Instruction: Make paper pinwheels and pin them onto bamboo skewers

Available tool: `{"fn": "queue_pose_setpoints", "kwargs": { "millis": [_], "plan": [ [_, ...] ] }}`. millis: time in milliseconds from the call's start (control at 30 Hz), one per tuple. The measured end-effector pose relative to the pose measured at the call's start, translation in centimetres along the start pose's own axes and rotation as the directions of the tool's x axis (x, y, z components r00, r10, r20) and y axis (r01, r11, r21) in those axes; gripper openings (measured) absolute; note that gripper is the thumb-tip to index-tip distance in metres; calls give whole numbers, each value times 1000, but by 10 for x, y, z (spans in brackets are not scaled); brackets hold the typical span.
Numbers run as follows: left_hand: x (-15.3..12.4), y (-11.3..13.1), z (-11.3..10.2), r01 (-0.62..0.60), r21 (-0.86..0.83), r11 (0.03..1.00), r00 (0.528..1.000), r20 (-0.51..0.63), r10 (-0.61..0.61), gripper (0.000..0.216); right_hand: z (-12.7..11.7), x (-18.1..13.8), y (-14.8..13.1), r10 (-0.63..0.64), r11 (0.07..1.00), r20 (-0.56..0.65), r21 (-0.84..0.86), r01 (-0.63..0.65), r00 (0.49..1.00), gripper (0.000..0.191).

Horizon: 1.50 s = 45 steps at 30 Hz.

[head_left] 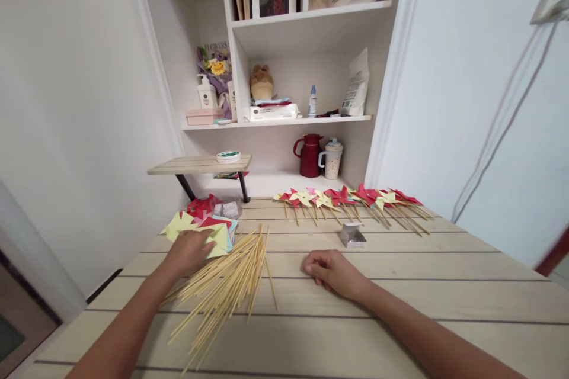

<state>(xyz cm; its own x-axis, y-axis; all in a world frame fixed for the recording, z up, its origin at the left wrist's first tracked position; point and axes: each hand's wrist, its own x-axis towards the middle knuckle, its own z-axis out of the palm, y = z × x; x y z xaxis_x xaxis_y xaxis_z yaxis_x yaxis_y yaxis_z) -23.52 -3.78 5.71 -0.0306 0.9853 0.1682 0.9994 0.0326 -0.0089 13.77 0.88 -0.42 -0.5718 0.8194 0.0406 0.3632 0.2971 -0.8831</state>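
My left hand [190, 250] reaches to a pile of coloured paper at the left. Its thumb and fingers close on a pale yellow paper sheet [219, 238] at the top of the pile; the fingertips are partly hidden. Red and light blue sheets [230, 231] show beneath. Beside this hand, a loose bundle of thin wooden sticks [231, 284] fans out across the table. My right hand [333, 272] rests on the tabletop with curled fingers, and nothing shows in them. Behind it stands a small open box [353, 235] with small things inside that I cannot make out.
Finished paper pinwheels [340, 196] on sticks lie in a row along the table's back. At the back left, a small raised shelf [200, 164] bears a round white container [228, 157]. A red jug [310, 155] and a speckled cup [332, 160] stand in the alcove.
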Motion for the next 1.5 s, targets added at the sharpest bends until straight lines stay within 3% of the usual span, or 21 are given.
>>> {"fn": "queue_pose_setpoints", "kwargs": {
  "millis": [233, 500, 600, 700, 733, 800, 900, 967, 1000, 1133, 1300, 1500],
  "plan": [
    [3, -6, -3, 60, 29, 998, 997, -45, -58, 38, 0, 0, -1, -9, 1000, -7, -1, 9, 1000, 20],
    [0, -5, -1, 39, 120, 992, 980, -196, -15, 31, 0, -1, 0, -10, 997, -16, 82, 11, 1000, 18],
    [-2, -6, -11, 29, 171, 985, 948, -319, 28, 30, 1, 1, 0, -8, 987, -52, 161, 16, 999, 19],
    [-2, 14, -29, 14, 206, 978, 880, -467, 86, 34, 2, 3, -2, 8, 966, -122, 259, 24, 993, 27],
    [-3, 28, -35, -6, 214, 977, 835, -536, 123, 32, 1, 4, -4, 16, 954, -140, 299, 27, 990, 31],
    [-6, 66, -42, -166, 281, 945, 587, -742, 324, 22, 0, 2, -9, 30, 907, -146, 420, 34, 989, 40],
    [-15, 137, -39, -371, 440, 818, 308, -773, 555, 23, -4, -2, -18, 33, 601, -10, 799, -12, 999, 51],
    [-21, 178, -26, -470, 476, 743, 200, -763, 615, 25, -9, -5, -23, 14, 443, 42, 895, -44, 999, 52],
    [-23, 194, -18, -510, 473, 718, 171, -763, 624, 25, -12, -6, -25, 7, 393, 26, 919, -27, 1000, 50],
    [-19, 230, 9, -592, 458, 663, 149, -746, 649, 25, -26, -13, -33, 36, 310, -118, 945, 101, 992, 28],
    [0, 240, 24, -527, 423, 737, 237, -760, 606, 22, -38, -17, -38, 29, 279, -170, 948, 155, 985, 41],
    [7, 239, 39, -600, 340, 724, 277, -761, 587, 27, -36, -8, -24, 151, 542, -385, 803, 250, 911, 42]
  ]
}}
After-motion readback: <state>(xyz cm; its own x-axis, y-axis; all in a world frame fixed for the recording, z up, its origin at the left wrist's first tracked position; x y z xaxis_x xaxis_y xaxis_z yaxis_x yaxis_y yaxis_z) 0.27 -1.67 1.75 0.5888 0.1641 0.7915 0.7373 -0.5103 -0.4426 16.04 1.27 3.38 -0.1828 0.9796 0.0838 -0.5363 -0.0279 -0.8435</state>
